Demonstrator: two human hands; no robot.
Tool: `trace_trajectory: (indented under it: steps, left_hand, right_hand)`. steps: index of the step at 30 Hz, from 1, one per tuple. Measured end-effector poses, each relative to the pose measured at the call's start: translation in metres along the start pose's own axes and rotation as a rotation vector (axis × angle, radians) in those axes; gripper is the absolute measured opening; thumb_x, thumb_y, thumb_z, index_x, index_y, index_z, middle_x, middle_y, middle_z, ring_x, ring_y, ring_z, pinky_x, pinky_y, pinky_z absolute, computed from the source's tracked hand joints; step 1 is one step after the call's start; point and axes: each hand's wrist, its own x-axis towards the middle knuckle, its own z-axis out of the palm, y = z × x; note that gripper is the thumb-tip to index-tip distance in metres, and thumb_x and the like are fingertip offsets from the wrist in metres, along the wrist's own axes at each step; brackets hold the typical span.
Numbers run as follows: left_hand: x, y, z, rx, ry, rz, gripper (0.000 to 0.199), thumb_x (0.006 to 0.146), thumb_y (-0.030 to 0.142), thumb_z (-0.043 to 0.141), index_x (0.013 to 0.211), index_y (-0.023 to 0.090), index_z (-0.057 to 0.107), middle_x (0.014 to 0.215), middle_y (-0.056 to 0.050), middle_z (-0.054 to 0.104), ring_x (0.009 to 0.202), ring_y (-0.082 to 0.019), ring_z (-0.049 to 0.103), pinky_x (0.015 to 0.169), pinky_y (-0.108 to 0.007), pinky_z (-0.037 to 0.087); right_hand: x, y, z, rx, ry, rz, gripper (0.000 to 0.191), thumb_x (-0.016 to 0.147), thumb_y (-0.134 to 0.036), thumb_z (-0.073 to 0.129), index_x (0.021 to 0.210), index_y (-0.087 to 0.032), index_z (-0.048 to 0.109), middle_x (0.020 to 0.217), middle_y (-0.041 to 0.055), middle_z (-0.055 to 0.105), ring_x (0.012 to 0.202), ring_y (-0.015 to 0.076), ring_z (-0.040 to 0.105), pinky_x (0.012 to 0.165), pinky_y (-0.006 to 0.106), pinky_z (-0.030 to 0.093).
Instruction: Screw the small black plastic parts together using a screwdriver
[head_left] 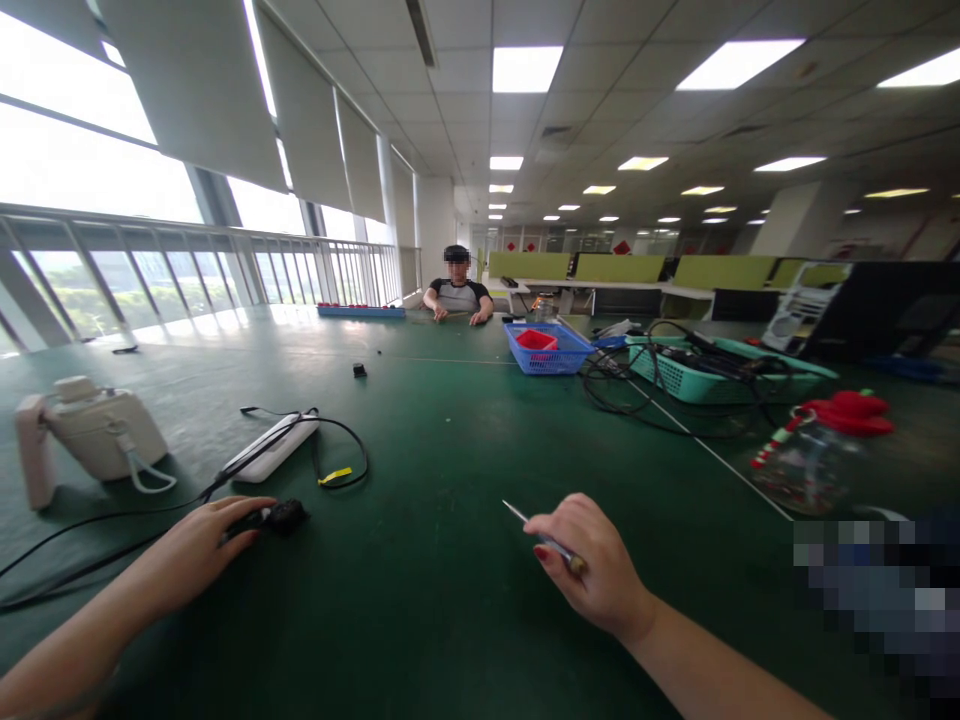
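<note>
- Your left hand (199, 550) lies flat on the green table (435, 600) at the near left, fingers stretched toward a small black plug (279, 516); the fingertips touch its near-left end, and a black cable (90, 565) runs out from under the hand to the left.
- The plug lies just right of your left fingertips, on the table, not lifted. Whether the fingers pinch it or only rest on it is hard to tell from this angle.
- Your right hand (592, 570) is curled around a thin metal tool (536, 532), its point sticking out to the far left, well apart from the plug.
- Beyond the plug lies a white power strip (271, 447) with a looped black cord (341, 455).
- At the far left stands a cream-coloured device (101, 430).
- To the far right sit a blue basket (547, 350), a teal basket (705, 375) full of cables, and a clear bottle (806, 460) with a red lid.
- A person (457, 290) sits at the far end of the table.
</note>
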Motion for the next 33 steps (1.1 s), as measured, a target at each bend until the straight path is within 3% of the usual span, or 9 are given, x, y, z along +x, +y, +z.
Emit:
trace_trajectory:
  steps: [3,6,11,19,27,33]
  left_hand:
    - [0.001,0.017,-0.004,0.063,0.108,-0.069,0.049,0.084,0.046,0.048,0.124,0.021,0.06,0.121,-0.009,0.066,0.106,-0.03,0.063,0.095,-0.045,0.049]
    - [0.001,0.044,-0.007,0.085,0.22,-0.045,0.048,0.086,0.047,0.045,0.125,0.022,0.058,0.128,-0.009,0.061,0.115,-0.03,0.058,0.102,-0.045,0.044]
    - [-0.002,0.075,-0.003,0.069,0.175,0.112,0.048,0.088,0.049,0.046,0.129,0.026,0.057,0.13,-0.007,0.06,0.116,-0.028,0.057,0.101,-0.04,0.045]
    - [0.0,0.069,0.006,0.155,0.183,0.152,0.043,0.087,0.044,0.046,0.12,0.025,0.066,0.125,-0.008,0.063,0.111,-0.029,0.06,0.099,-0.044,0.048]
    - [0.001,0.061,0.009,0.194,0.156,0.116,0.043,0.088,0.041,0.044,0.121,0.023,0.065,0.125,-0.009,0.063,0.111,-0.03,0.059,0.099,-0.045,0.047]
    - [0.003,0.058,0.013,0.247,0.201,0.123,0.044,0.09,0.038,0.04,0.123,0.021,0.064,0.126,-0.011,0.062,0.108,-0.03,0.06,0.096,-0.044,0.047]
  right_hand:
    - [0.0,0.001,0.0,0.0,-0.004,-0.004,0.022,0.096,-0.032,0.045,0.095,-0.02,0.063,0.073,0.0016,0.063,0.066,0.0156,0.055,0.068,0.032,0.043]
    - [0.0,0.0,0.0,-0.007,0.002,-0.008,0.022,0.096,-0.032,0.045,0.094,-0.02,0.064,0.073,0.0016,0.063,0.066,0.0156,0.055,0.068,0.033,0.044]
    - [0.002,-0.002,-0.001,-0.02,0.019,-0.021,0.023,0.096,-0.032,0.045,0.094,-0.02,0.064,0.072,0.0014,0.063,0.065,0.0157,0.056,0.066,0.032,0.044]
    - [0.002,-0.003,0.0,-0.009,0.004,-0.032,0.023,0.096,-0.033,0.044,0.093,-0.021,0.064,0.073,0.001,0.065,0.066,0.0152,0.057,0.068,0.032,0.045]
    - [0.002,-0.003,-0.001,0.0,-0.004,-0.028,0.021,0.095,-0.032,0.045,0.093,-0.021,0.064,0.073,0.001,0.065,0.065,0.0155,0.057,0.068,0.033,0.045]
    - [0.002,-0.003,-0.001,-0.008,0.003,-0.03,0.021,0.095,-0.031,0.045,0.092,-0.021,0.064,0.072,0.0007,0.065,0.065,0.0152,0.057,0.068,0.033,0.044]
